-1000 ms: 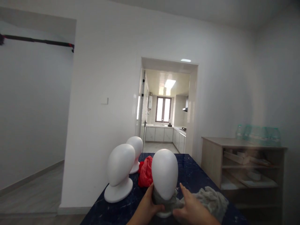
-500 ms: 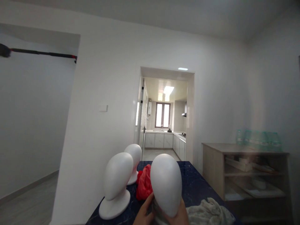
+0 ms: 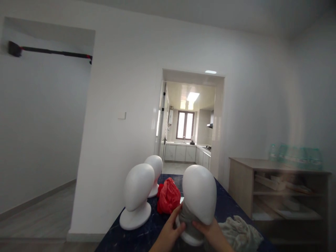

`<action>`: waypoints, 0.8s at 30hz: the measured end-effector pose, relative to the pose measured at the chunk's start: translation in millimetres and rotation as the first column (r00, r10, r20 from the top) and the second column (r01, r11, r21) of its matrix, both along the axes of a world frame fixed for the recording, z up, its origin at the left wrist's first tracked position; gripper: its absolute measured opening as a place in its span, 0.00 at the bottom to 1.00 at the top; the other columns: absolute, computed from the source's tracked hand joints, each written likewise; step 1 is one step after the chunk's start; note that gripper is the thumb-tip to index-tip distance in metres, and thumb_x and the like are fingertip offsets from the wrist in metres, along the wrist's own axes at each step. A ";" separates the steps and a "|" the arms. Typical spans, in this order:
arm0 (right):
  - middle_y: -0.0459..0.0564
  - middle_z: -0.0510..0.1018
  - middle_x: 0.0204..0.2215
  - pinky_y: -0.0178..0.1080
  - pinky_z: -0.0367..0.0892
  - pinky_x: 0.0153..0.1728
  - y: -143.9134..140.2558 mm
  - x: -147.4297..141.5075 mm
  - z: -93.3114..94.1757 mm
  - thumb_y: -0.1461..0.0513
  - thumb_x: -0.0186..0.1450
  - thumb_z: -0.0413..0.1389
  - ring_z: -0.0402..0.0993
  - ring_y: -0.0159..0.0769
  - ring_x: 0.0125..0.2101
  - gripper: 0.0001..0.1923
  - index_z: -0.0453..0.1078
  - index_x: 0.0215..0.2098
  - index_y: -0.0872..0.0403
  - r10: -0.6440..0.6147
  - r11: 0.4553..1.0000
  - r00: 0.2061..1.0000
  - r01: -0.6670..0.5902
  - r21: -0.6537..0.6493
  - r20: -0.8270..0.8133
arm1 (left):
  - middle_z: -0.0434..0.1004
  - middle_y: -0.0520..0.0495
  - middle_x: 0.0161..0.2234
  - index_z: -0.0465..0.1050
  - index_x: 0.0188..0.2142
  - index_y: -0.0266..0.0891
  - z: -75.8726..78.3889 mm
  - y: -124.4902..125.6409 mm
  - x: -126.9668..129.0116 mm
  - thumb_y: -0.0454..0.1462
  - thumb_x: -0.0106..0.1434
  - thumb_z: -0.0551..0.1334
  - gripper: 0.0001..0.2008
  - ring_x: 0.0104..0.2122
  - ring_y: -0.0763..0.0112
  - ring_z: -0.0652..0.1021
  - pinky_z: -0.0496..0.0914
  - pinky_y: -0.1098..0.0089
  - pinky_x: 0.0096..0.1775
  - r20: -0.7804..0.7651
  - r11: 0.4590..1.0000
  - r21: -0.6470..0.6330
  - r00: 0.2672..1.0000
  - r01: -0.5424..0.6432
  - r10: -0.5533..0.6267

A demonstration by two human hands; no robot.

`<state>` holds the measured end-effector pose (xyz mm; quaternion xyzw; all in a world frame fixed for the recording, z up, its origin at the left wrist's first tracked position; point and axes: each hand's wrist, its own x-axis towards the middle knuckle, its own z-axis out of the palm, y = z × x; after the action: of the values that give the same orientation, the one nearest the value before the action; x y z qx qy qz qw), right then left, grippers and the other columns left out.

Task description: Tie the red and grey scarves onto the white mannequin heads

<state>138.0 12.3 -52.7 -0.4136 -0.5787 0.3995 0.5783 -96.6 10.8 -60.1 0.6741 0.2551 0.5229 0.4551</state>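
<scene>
A white mannequin head (image 3: 199, 190) stands on the table in front of me, with a grey cloth band (image 3: 189, 219) wrapped around its neck above the base. At the neck's left side, my left hand (image 3: 170, 231) grips the band, its thumb on the front. My right hand (image 3: 210, 233) holds the band from the other side, thumb pressed to the cloth and its fingers partly hidden behind the head. Left of it lies a bunched red cloth (image 3: 169, 196). A crumpled grey cloth (image 3: 240, 232) rests near my right forearm.
Two more white heads stand to the left, a nearer head (image 3: 139, 187) and a farther head (image 3: 154, 167), on the dark blue table (image 3: 164, 179). A wooden shelf unit (image 3: 240, 185) with several bottles (image 3: 301, 156) on top is at the right. A doorway leads to a kitchen.
The head in my hands has turned and tilted, so the grey band at its neck now shows. My hands and thumbs have come into fuller view. The camera view has shifted slightly.
</scene>
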 end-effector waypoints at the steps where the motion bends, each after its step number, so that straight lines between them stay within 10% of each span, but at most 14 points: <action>1: 0.60 0.86 0.49 0.54 0.74 0.56 -2.1 -6.5 -5.5 0.49 0.47 0.77 0.82 0.58 0.51 0.36 0.80 0.50 0.55 0.029 0.999 1.000 -0.029 -0.029 -0.002 | 0.61 0.46 0.73 0.63 0.72 0.48 0.4 -2.3 -0.6 0.53 0.62 0.72 0.43 0.73 0.51 0.60 0.54 0.56 0.74 -0.025 1.000 0.026 1.000 -0.016 0.017; 15: 0.59 0.87 0.49 0.53 0.72 0.60 -11.4 -10.1 -11.8 0.50 0.44 0.78 0.81 0.58 0.54 0.36 0.81 0.48 0.57 -0.107 0.992 0.983 0.095 -0.088 -0.146 | 0.56 0.47 0.75 0.61 0.72 0.52 5.8 -4.1 -13.0 0.54 0.71 0.60 0.33 0.75 0.52 0.56 0.47 0.47 0.75 -0.017 0.997 0.069 0.999 -0.041 0.043; 24: 0.56 0.87 0.48 0.57 0.73 0.59 -5.1 -14.7 -38.3 0.53 0.39 0.79 0.80 0.62 0.55 0.42 0.78 0.51 0.54 -0.234 0.964 0.959 0.208 -0.167 -0.158 | 0.62 0.44 0.73 0.66 0.69 0.50 0.2 -7.9 -11.3 0.55 0.64 0.70 0.38 0.73 0.48 0.60 0.52 0.48 0.74 -0.146 0.990 0.134 0.987 -0.051 0.071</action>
<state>123.3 7.2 -91.0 -0.4808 -0.4439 0.4092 0.6359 -107.9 2.9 -59.9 0.7316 0.2750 0.4997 0.3735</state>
